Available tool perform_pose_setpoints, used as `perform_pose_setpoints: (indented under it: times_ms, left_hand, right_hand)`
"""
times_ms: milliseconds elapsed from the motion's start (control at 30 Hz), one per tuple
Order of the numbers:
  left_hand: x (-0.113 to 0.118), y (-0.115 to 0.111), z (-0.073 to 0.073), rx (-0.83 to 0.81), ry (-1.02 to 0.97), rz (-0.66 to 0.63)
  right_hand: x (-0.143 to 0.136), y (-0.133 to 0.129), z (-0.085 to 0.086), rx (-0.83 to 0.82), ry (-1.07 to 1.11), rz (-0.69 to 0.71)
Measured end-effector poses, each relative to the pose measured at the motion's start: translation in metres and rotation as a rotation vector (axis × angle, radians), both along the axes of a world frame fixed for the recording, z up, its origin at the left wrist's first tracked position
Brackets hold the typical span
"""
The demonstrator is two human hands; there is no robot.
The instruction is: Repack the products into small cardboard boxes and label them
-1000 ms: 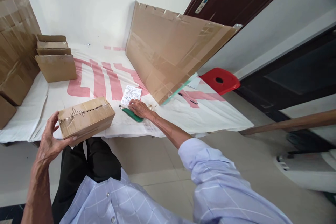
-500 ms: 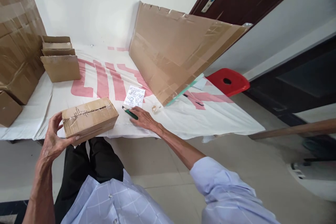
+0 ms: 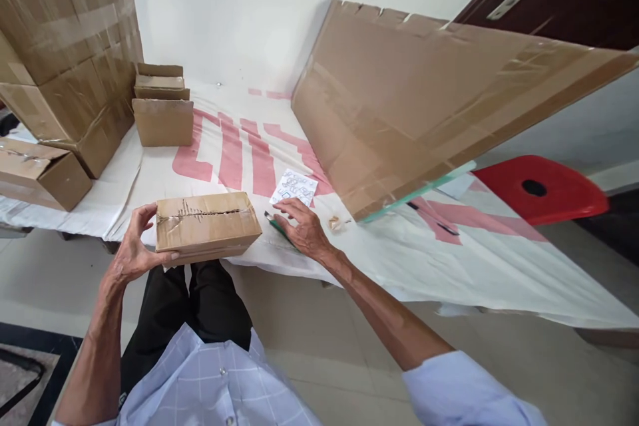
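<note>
My left hand (image 3: 134,254) grips the near left end of a small cardboard box (image 3: 206,225), thumb along its near side and fingers curled over the left end and top edge. My left forearm runs up from the lower left, bare to the elbow. The box sits at the near edge of the table (image 3: 349,259), partly overhanging it above my dark-trousered knees, its long side running left to right. A jagged taped seam runs along its top.

My right hand (image 3: 304,231) lies palm down on the white cloth just right of the box, fingers loosely spread and slightly bent, covering most of a green-handled tool (image 3: 273,222). Only the tool's far left tip shows past my fingers, near the box's right end. Whether my fingers have actually closed round it I cannot tell. My right arm reaches in from the lower right, sleeve pushed up to the elbow, wrist just over the table edge.

Just beyond my right fingers lies a small printed sheet (image 3: 294,187) on the red lettering of the cloth. A little crumpled scrap (image 3: 335,221) lies to the right of my hand. A big flattened carton (image 3: 424,100) leans over the far right of the table. At the far left stand stacked boxes (image 3: 70,53), with a few smaller ones (image 3: 162,106) near them. A red stool (image 3: 542,188) shows beyond the table on the right.
</note>
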State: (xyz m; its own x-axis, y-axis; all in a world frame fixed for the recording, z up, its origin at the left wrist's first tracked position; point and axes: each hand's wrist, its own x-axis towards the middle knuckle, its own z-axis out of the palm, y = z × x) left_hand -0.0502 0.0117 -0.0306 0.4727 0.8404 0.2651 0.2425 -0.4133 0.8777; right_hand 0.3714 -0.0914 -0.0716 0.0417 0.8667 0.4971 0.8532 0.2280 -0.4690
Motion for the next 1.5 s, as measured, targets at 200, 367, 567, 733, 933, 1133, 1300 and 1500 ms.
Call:
perform_pose_setpoints:
  times_ms: [200, 367, 567, 733, 933, 1133, 1300, 1500]
  left_hand:
    - [-0.001, -0.002, 0.002, -0.01, 0.014, -0.024]
    - [-0.002, -0.004, 0.004, -0.021, 0.032, -0.064]
    - [-0.003, -0.007, 0.007, -0.025, 0.048, -0.07]
    - [-0.004, -0.003, 0.006, -0.004, 0.053, -0.076]
    - [-0.005, 0.01, 0.013, 0.003, 0.089, -0.118]
    - [-0.006, 0.023, 0.024, 0.009, 0.149, -0.15]
    - [0.002, 0.011, 0.044, 0.345, 0.345, 0.033]
    - [0.045, -0.006, 0.064, 0.501, 0.322, 0.153]
  right_hand:
    - [-0.062, 0.025, 0.049, 0.122, 0.058, 0.128]
    - [-0.091, 0.038, 0.076, 0.065, -0.194, 0.307]
    - [-0.092, 0.061, 0.088, -0.059, -0.316, 0.414]
    - [-0.093, 0.067, 0.086, -0.031, -0.311, 0.379]
    - [-0.094, 0.073, 0.092, -0.025, -0.069, 0.287]
    - [-0.093, 0.085, 0.094, -0.059, 0.202, 0.216]
    - [-0.093, 0.085, 0.094, -0.025, 0.266, 0.152]
    - [-0.106, 0.072, 0.103, 0.063, 0.248, 0.149]
